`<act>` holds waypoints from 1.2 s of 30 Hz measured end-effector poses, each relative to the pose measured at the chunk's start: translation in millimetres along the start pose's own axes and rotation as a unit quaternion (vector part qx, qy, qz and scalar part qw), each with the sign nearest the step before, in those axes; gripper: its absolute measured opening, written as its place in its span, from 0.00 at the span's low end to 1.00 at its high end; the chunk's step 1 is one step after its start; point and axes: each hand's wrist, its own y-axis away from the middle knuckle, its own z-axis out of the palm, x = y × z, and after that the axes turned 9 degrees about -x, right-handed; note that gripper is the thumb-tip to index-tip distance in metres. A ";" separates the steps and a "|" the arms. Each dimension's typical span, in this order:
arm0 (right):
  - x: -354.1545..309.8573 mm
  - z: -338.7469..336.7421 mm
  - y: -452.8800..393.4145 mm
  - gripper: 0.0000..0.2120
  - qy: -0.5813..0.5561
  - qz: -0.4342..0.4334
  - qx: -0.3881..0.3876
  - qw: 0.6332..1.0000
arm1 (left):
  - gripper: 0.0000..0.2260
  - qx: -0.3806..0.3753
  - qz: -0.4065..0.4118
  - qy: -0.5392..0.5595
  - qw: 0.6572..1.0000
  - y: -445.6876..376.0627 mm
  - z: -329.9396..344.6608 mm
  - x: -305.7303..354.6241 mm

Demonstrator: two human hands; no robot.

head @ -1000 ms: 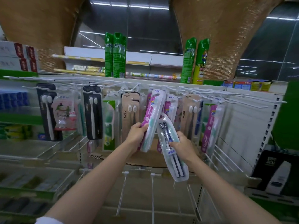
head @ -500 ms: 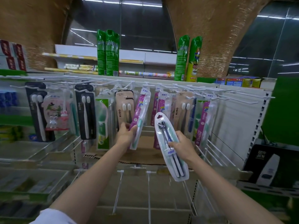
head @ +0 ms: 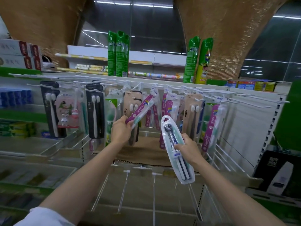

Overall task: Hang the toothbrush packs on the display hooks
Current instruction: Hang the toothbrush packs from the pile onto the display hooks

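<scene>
My left hand (head: 121, 130) grips the lower end of a purple toothbrush pack (head: 142, 108). The pack tilts up to the right, its top close to a white display hook (head: 155, 87). My right hand (head: 189, 148) holds a clear blister pack with two dark toothbrushes (head: 175, 146) by its middle, upright and slightly tilted, in front of the rack. Other toothbrush packs hang along the row of hooks: black ones (head: 96, 111) at the left, beige ones (head: 192, 115) and purple ones (head: 211, 126) at the right.
Bare white hooks (head: 254, 101) stick out at the upper right. Lower wire hooks (head: 154, 185) jut toward me below my arms. Green bottles (head: 118, 53) stand on the top shelf. A brown cardboard sheet (head: 146, 152) lies behind the hanging packs. A black box (head: 280, 172) sits at right.
My left hand has moved down and left with the purple pack, tilting it more steeply. The right hand keeps the clear pack in about the same place.
</scene>
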 end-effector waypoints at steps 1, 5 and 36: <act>0.7 0.0 -0.6 0.13 0.001 0.002 0.002 1.000 | 0.08 0.000 -0.001 -0.002 1.000 0.0 -0.1 0.3; 2.3 -1.8 -2.5 0.11 0.006 0.003 0.010 1.000 | 0.08 -0.002 -0.006 -0.013 1.000 0.1 1.0 0.4; -63.0 75.4 -24.6 0.15 -0.197 -0.166 -0.135 0.957 | 0.10 -0.226 0.035 0.253 0.940 28.1 -36.4 -16.0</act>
